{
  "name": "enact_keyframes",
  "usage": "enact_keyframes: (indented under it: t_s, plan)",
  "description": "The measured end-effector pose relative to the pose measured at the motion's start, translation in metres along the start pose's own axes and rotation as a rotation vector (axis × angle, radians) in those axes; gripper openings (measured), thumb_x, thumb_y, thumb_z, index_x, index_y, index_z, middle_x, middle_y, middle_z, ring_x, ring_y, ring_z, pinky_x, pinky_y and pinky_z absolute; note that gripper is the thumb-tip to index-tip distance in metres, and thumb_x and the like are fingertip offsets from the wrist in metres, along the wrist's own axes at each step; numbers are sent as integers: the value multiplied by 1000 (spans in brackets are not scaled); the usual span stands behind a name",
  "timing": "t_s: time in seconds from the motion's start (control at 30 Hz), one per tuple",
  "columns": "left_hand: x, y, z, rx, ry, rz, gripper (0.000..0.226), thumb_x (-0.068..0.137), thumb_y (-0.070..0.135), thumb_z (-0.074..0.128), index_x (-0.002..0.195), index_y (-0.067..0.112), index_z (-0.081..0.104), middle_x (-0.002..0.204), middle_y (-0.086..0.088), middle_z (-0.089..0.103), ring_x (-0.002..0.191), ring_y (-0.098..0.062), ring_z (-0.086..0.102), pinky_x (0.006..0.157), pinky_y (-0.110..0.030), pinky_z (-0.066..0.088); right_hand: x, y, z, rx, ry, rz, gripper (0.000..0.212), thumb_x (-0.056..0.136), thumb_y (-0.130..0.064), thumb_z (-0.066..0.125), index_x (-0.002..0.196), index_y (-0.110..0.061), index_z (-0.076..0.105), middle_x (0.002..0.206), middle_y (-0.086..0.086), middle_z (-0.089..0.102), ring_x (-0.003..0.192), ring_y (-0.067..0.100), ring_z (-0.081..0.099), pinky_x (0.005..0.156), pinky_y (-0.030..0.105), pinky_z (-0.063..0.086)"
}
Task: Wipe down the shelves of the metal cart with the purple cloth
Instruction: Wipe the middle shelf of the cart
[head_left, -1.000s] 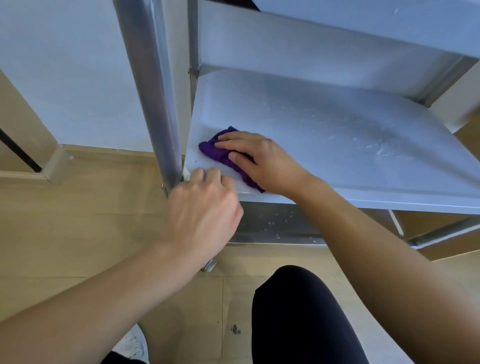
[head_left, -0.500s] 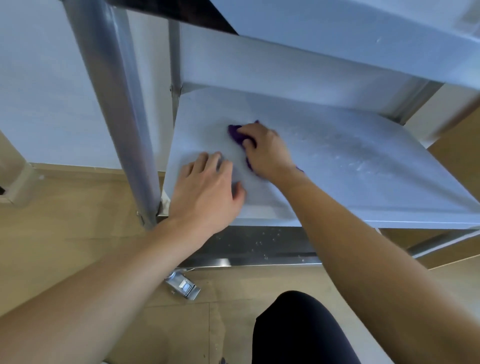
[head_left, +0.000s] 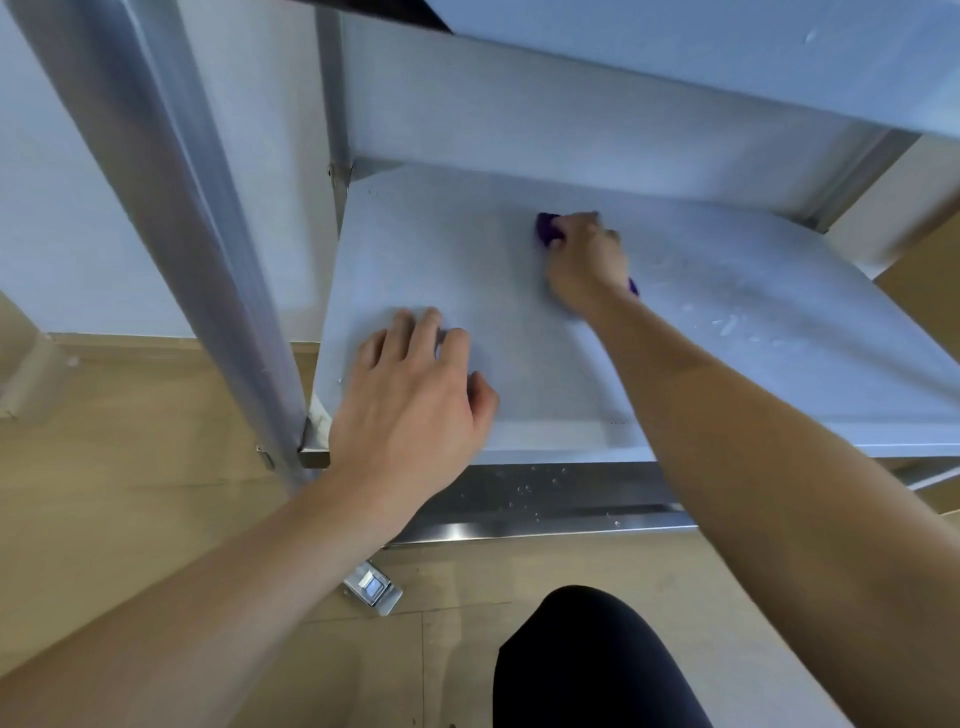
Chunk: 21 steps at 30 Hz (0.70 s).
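Bunched purple cloth lies toward the back of the droplet-speckled metal cart shelf.

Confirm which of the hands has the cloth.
The right hand, holding the purple cloth against the shelf; the left hand rests bare near its front edge.

- The left grip, centre-left of the frame: palm down, fingers extended and slightly spread, flat on the shelf, holding nothing.
- The left forearm: bare, rising from the lower-left corner to the wrist.
- The right grip, upper centre: knuckles up, fingers curled over the purple cloth.
- The right forearm: bare, stretched diagonally from the right edge towards upper centre.
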<state>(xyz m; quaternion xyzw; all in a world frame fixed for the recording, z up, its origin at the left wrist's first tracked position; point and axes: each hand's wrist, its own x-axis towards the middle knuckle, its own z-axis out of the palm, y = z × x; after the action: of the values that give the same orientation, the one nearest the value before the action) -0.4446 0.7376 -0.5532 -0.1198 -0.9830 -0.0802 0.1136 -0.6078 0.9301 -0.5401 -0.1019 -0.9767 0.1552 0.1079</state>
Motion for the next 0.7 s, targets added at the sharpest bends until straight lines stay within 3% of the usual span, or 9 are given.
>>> enact_keyframes:
  t_s: [0.17, 0.3, 0.4, 0.47, 0.53, 0.63, 0.7]
  plan:
    - [-1, 0, 0, 3, -3, -12, 46, 90, 37, 33, 119, 8, 55, 137, -12, 51, 130, -32, 42, 103, -42, 35, -34, -69, 22, 51, -108, -576, 37, 97, -14, 43, 131, -16, 57, 138, 2, 53, 127, 25, 48, 108, 28, 31]
    - [-3, -1, -1, -11, -10, -11, 48, 90, 38, 32, 123, 11, 54, 143, -10, 47, 135, -29, 39, 107, -42, 33, -28, -53, 15, 164, -162, -736, 35, 100, -15, 44, 133, -15, 57, 141, 0, 53, 131, 19, 46, 111, 22, 28]
    - [-2, 0, -2, -11, -12, -10, 49, 91, 39, 30, 125, 12, 53, 146, -10, 44, 137, -27, 36, 109, -40, 32, -2, -20, 7, 162, -102, -537, 36, 99, -16, 44, 131, -22, 59, 137, 0, 56, 124, 22, 53, 103, 24, 36]
    - [-3, 1, -2, -7, -19, -2, 50, 92, 40, 29, 128, 13, 51, 147, -9, 42, 139, -27, 35, 111, -40, 31, 18, -3, 3, 186, -52, -273, 37, 97, -17, 39, 125, -28, 61, 123, 4, 62, 103, 28, 63, 84, 29, 49]
    - [-4, 0, -2, -12, -23, -3, 51, 94, 40, 28, 131, 13, 50, 149, -9, 41, 140, -27, 33, 113, -40, 30, 31, -1, 3, 175, -45, -73, 41, 94, -15, 34, 122, -29, 60, 113, 9, 63, 93, 30, 63, 72, 29, 49]
    - [-2, 2, -2, -7, -30, -8, 51, 94, 40, 26, 132, 15, 47, 150, -8, 38, 140, -26, 30, 114, -39, 27, 39, -29, 14, 109, -26, 111, 42, 92, -11, 38, 131, -15, 52, 128, 17, 53, 117, 33, 54, 95, 39, 49]
    - [-2, 3, -3, 0, -34, -9, 51, 94, 40, 24, 132, 15, 47, 150, -7, 37, 141, -27, 29, 114, -38, 25, 34, -58, 24, 118, -12, 70, 41, 94, -16, 41, 133, -7, 48, 134, 18, 49, 124, 35, 50, 103, 39, 43]
